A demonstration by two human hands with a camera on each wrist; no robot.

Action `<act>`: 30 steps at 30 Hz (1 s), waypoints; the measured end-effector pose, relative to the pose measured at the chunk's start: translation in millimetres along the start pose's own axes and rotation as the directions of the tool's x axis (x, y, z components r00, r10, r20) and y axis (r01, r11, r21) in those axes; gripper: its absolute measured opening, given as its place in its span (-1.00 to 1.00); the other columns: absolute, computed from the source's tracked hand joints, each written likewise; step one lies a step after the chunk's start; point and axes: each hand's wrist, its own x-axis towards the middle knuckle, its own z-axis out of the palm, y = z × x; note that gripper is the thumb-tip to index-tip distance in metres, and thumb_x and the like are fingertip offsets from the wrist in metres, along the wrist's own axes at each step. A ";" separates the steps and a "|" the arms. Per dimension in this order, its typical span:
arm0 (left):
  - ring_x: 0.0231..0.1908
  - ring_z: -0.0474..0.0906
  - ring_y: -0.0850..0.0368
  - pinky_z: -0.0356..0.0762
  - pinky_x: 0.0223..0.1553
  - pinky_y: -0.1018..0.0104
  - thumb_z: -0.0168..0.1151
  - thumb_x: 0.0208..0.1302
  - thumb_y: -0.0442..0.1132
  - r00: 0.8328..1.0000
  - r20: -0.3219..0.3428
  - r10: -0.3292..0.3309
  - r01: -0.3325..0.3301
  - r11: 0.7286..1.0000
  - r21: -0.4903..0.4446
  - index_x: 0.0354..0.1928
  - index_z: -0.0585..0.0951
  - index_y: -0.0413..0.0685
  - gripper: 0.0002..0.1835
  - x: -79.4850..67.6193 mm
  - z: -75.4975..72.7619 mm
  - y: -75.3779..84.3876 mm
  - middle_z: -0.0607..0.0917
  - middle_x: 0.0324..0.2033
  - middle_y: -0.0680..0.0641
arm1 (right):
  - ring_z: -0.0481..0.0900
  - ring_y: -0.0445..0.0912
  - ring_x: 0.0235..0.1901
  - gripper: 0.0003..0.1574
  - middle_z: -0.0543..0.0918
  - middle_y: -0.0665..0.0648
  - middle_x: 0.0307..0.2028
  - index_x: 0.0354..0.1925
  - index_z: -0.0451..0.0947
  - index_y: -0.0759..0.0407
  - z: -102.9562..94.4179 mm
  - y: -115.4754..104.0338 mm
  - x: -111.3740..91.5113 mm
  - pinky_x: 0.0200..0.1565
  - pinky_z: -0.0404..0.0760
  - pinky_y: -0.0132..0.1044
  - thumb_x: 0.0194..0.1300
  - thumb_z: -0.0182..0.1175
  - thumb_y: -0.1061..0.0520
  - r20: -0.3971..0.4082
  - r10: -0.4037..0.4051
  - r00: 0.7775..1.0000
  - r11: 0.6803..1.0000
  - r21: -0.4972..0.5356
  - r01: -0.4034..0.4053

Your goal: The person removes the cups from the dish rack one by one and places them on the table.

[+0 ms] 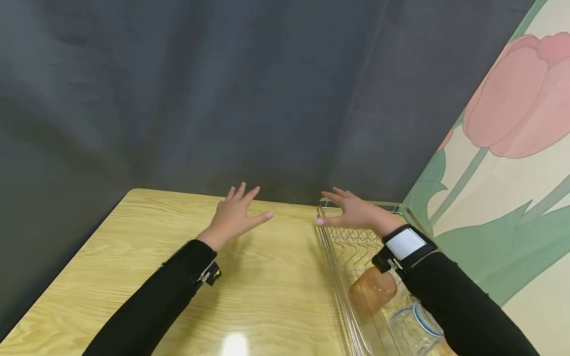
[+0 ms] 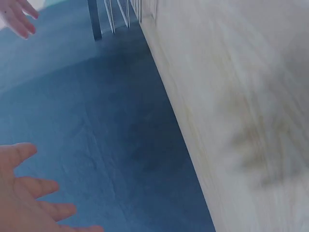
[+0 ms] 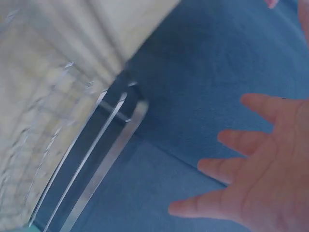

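Fingers spread, my left hand (image 1: 232, 217) hovers above the wooden table toward its back edge and holds nothing. My right hand (image 1: 356, 211) is also empty, its fingers extended, over the far end of a metal wire dish rack (image 1: 331, 267). In the right wrist view the rack's rails (image 3: 104, 164) lie apart from the right hand (image 3: 270, 169). Inside the rack lie an orange-brown tinted cup (image 1: 373, 290) and, nearer me, a clear glass container (image 1: 411, 329) with a blue rim. The right forearm partly hides that container.
The light wood table (image 1: 267, 277) ends at a dark curtain (image 1: 249, 99) behind it. On the right, beside the rack, stands a wall (image 1: 503, 198) painted with a pink tulip and green leaves. Each wrist carries a strapped-on camera.
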 end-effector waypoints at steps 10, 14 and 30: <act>0.43 -0.01 -0.29 0.14 0.27 -0.36 0.18 0.23 0.30 0.997 0.002 0.080 -0.080 0.989 -0.124 0.47 0.24 0.12 -0.16 -43.9 -1.5 1.3 0.08 0.47 -0.24 | 0.28 0.39 0.28 0.16 0.06 0.39 0.45 0.48 0.13 0.11 17.5 0.5 -52.2 0.11 0.41 0.29 0.14 0.23 -0.44 -0.028 -0.152 0.988 0.985 -0.084 0.149; 0.42 0.03 -0.29 0.17 0.25 -0.35 0.17 0.25 0.29 0.991 0.113 0.075 -0.043 0.964 -0.261 0.49 0.21 0.18 -0.17 -55.9 4.3 7.3 0.05 0.49 -0.21 | 0.41 0.36 0.18 0.16 0.13 0.41 0.42 0.45 0.20 0.12 30.2 7.3 -71.9 0.09 0.46 0.26 0.09 0.27 -0.45 0.030 -0.161 0.986 0.983 -0.086 0.163; 0.38 0.11 -0.34 0.22 0.23 -0.34 0.18 0.21 0.33 0.925 0.342 0.167 -0.071 0.958 -0.278 0.47 0.23 0.32 -0.19 -104.2 12.8 14.4 0.08 0.49 -0.13 | 0.43 -0.32 -0.58 0.16 0.31 0.39 0.30 0.42 0.25 0.05 80.1 34.7 -91.3 -0.56 0.44 -0.37 -0.05 0.46 -0.29 0.156 -0.190 0.969 0.981 -0.017 0.195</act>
